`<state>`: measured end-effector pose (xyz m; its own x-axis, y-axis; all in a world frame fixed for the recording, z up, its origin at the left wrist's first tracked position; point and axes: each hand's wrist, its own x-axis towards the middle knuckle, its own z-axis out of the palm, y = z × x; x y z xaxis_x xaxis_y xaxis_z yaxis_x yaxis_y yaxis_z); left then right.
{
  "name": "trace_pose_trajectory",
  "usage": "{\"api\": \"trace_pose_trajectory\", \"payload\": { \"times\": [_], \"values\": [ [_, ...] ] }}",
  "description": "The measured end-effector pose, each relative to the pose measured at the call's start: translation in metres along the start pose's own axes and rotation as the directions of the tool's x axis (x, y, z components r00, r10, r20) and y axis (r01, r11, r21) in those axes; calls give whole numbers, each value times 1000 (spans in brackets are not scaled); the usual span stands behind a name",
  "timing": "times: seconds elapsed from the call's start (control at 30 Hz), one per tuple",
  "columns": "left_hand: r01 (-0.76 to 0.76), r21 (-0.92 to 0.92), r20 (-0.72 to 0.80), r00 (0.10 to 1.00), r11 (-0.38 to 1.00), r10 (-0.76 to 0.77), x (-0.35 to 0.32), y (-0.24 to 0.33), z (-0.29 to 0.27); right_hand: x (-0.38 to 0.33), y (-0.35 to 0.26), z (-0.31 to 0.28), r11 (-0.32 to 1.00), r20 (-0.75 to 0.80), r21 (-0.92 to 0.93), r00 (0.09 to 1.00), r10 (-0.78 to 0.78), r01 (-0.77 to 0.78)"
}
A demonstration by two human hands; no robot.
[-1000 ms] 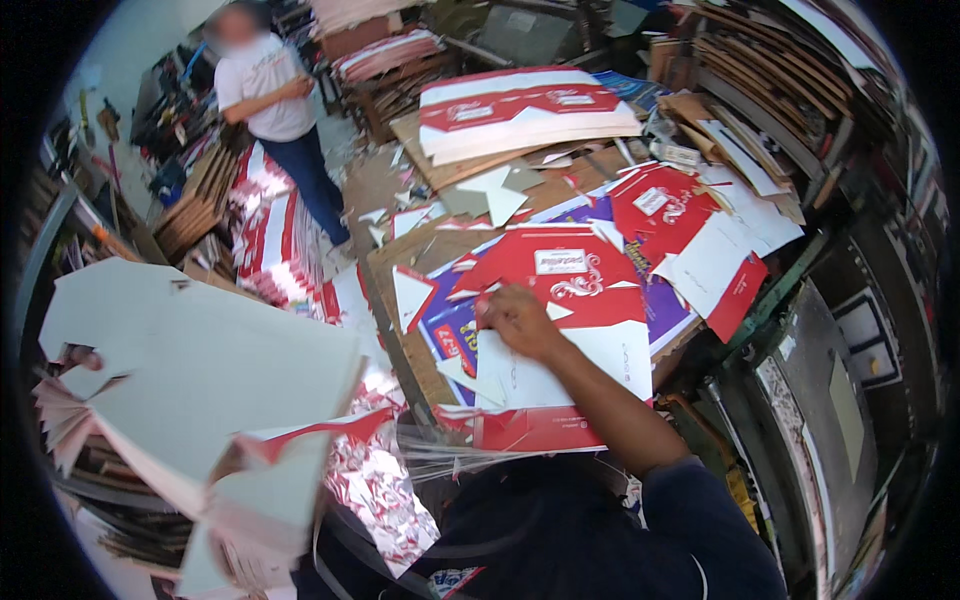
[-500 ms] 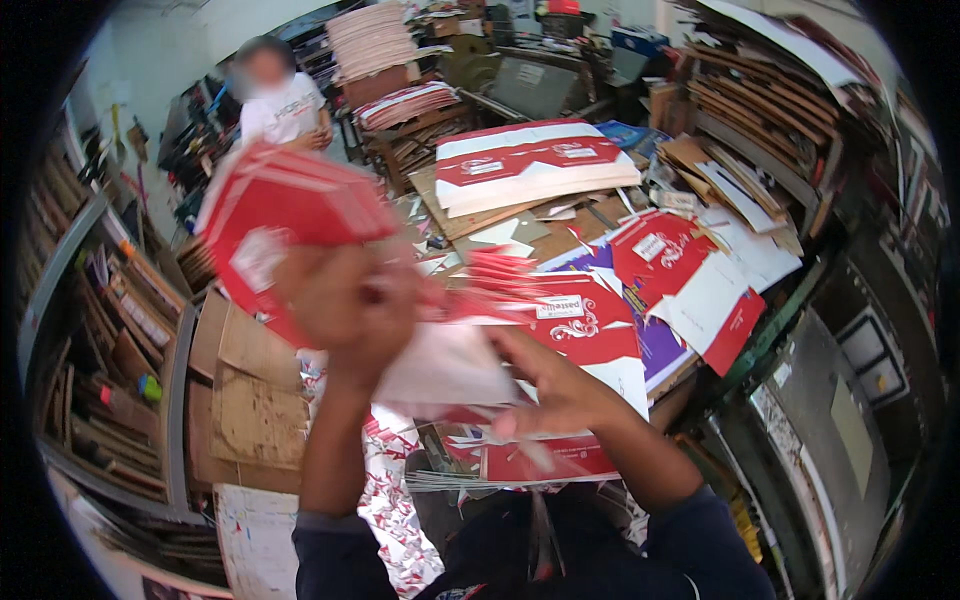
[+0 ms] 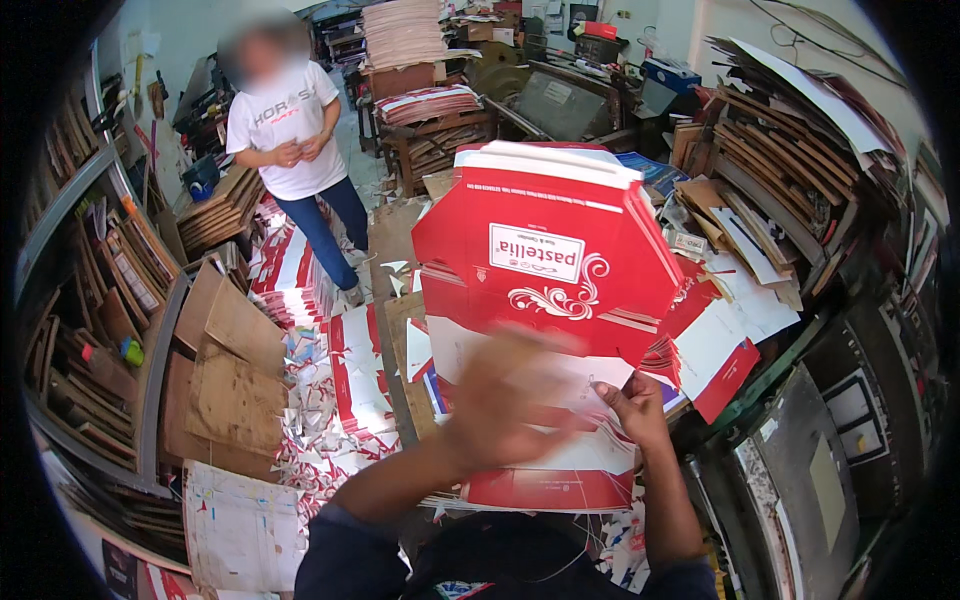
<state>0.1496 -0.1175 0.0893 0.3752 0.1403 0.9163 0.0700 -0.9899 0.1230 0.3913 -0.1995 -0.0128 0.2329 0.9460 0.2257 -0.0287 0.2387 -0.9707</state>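
A thick stack of red and white printed cardboard sheets (image 3: 480, 285), with cut corners and a white swirl, stands tilted up in front of me. My right hand (image 3: 643, 408) grips its lower right edge, thumb on the front face. My left hand (image 3: 510, 400) is smeared by motion across the lower white part of the stack; its fingers are too blurred to read, and contact cannot be made out. Below, close to my body, lies another pile of red and white sheets (image 3: 545, 492).
Scraps (image 3: 320, 455) litter the floor at left, beside stacked printed sheets (image 3: 358, 370). A person in a white shirt (image 3: 287, 130) stands at the far left. Shelves of boards (image 3: 100, 340) line the left side; a metal machine (image 3: 810, 465) stands at right. More sheets (image 3: 715, 350) lie right of the stack.
The sheets my left hand held up at the left are now upright in the middle, with my right hand gripping their edge. My left hand has moved right and lower. The view has shifted.
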Motion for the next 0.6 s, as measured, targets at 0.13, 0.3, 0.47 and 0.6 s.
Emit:
{"api": "trace_pose_trajectory", "payload": {
  "times": [0.13,0.3,0.47,0.6],
  "values": [
    [643,-189,-325,672,742,-665,-36,-83,-50,3,7,-9,998,-25,64,1000,-8,10],
    [665,-612,102,604,428,-791,-70,-105,-14,18,-2,-2,996,-43,67,998,-51,54],
    [644,-584,125,673,494,-729,-47,-104,-11,38,-24,-15,995,-82,-36,992,-92,90],
    [762,-520,262,573,387,-777,-53,-114,5,41,6,-30,993,-192,-55,975,-111,102]
  ]
}}
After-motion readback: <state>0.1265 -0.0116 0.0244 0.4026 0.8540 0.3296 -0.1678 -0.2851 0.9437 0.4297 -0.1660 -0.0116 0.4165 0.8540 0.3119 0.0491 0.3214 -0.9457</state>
